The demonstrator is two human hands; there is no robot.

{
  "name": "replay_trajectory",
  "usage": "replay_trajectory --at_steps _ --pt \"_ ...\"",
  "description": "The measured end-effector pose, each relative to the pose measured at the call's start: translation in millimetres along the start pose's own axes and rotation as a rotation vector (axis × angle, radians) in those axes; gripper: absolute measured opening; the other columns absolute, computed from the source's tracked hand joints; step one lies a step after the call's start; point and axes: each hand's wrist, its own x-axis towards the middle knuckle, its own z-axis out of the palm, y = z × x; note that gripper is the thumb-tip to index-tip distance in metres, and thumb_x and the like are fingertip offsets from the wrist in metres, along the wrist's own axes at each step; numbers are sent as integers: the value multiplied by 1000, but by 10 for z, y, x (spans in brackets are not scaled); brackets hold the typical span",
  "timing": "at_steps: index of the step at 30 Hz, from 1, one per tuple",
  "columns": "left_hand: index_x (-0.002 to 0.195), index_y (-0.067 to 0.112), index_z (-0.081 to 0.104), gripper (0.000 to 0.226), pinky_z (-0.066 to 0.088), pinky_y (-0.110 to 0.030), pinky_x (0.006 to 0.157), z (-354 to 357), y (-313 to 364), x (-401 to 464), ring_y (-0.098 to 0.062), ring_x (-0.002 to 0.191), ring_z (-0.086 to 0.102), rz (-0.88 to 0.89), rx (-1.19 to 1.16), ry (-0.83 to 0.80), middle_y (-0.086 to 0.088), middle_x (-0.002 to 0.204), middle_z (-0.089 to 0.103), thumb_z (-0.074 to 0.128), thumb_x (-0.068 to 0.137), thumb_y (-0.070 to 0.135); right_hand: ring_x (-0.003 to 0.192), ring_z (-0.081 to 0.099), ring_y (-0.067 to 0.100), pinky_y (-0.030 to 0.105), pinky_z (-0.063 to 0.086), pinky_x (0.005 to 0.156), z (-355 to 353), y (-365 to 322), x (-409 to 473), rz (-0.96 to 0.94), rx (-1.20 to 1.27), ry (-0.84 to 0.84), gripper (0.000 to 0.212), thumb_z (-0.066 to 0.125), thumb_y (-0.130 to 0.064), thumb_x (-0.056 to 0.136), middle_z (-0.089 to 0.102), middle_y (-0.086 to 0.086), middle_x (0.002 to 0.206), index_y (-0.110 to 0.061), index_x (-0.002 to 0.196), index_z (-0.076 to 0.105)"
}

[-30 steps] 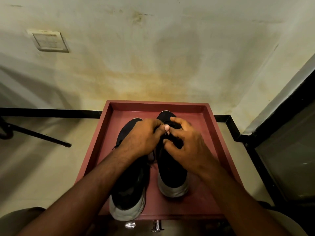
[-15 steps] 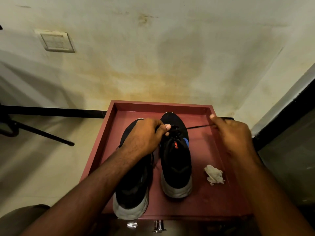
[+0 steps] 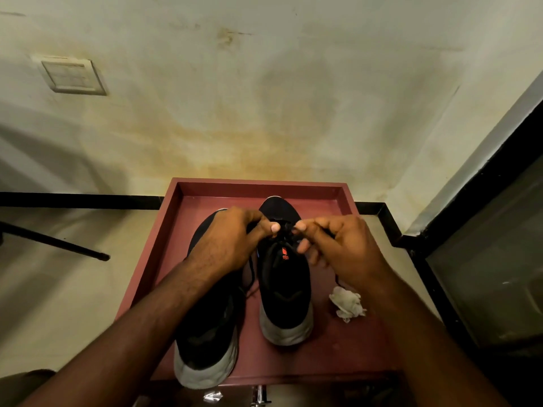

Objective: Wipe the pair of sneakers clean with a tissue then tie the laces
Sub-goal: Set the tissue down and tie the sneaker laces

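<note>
Two black sneakers with pale grey-white soles stand side by side, heels toward the wearer of the camera, toes pointing away. The right sneaker (image 3: 284, 292) sits directly below both hands, its black laces (image 3: 286, 230) pinched between the fingertips of the left hand (image 3: 227, 245) and the right hand (image 3: 342, 248) over its lace area; a small red mark shows on its tongue. The left sneaker (image 3: 207, 333) lies under the left hand and forearm, its heel nearer the camera, a loose lace trailing between the two shoes. A crumpled white tissue (image 3: 346, 302) lies just below the right hand's wrist, beside the right sneaker.

Matt black cloth sneakers (image 3: 283, 286), crumpled paper tissue (image 3: 346, 302), smooth painted tray (image 3: 258, 188).
</note>
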Motion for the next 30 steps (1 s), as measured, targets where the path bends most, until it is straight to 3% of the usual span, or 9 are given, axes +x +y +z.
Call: replay_trajectory --at_steps 3,6,8,10,14,16,19,26,30 --pt "82 27 76 18 53 -22 61 -130 -46 71 3 62 64 -26 117 -99 18 65 69 75 91 43 58 69 14 30 47 53 -201 146 0 98 -275 56 53 60 -45 102 65 -3 55 -11 62 62" --pt "85 20 76 19 55 -26 69 -286 -60 95 -1 71 64 -88 287 -211 11 76 70 79 88 38 57 57 15 32 38 57 -419 249 -33 325 -533 -53 55 52 -54 102 58 -6 57 -15 63 59" --pt "75 24 71 25 50 -26 65 -349 -97 66 -1 63 61 -69 258 -230 9 72 70 76 89 45 54 44 13 28 35 56 -441 164 -68 437 -109 -75 56 49 -57 102 49 -6 56 -17 63 53" --pt "75 17 72 40 47 -31 63 -378 -143 6 -15 60 59 -103 -4 -248 -4 72 70 71 89 55 65 53 17 29 45 66 -375 13 -76 417 444 -16 54 49 -57 98 57 0 64 -16 62 49" --pt "98 9 78 30 56 -28 74 -278 -57 -39 -27 84 69 -213 -736 -260 -14 99 76 71 88 37 123 68 22 42 50 108 -153 -133 -39 265 904 -75 35 50 -36 98 74 16 123 -11 77 62" --pt "101 3 76 22 59 -28 93 -150 -8 -37 -25 107 74 -158 -876 -204 -16 112 77 71 88 21 106 75 25 41 57 100 -17 -124 -23 239 902 -57 25 52 -29 100 77 15 106 -8 90 62" --pt "96 2 78 18 59 -35 94 29 19 -55 -29 96 75 -78 -836 -83 -20 99 79 78 84 16 66 66 14 34 59 76 196 -64 8 234 535 123 28 68 -34 95 71 1 73 -7 93 74" --pt "97 16 81 26 63 -41 91 145 29 -16 -20 92 79 34 -635 55 -2 93 81 85 72 19 70 71 14 30 62 74 362 7 49 183 291 75 24 64 -3 100 77 4 79 -20 111 77" --pt "102 18 59 48 63 -37 78 111 54 -34 -20 77 79 17 -549 51 -4 80 80 90 66 24 67 75 23 35 61 66 316 26 66 253 299 70 26 70 -2 94 79 13 85 -10 115 57"
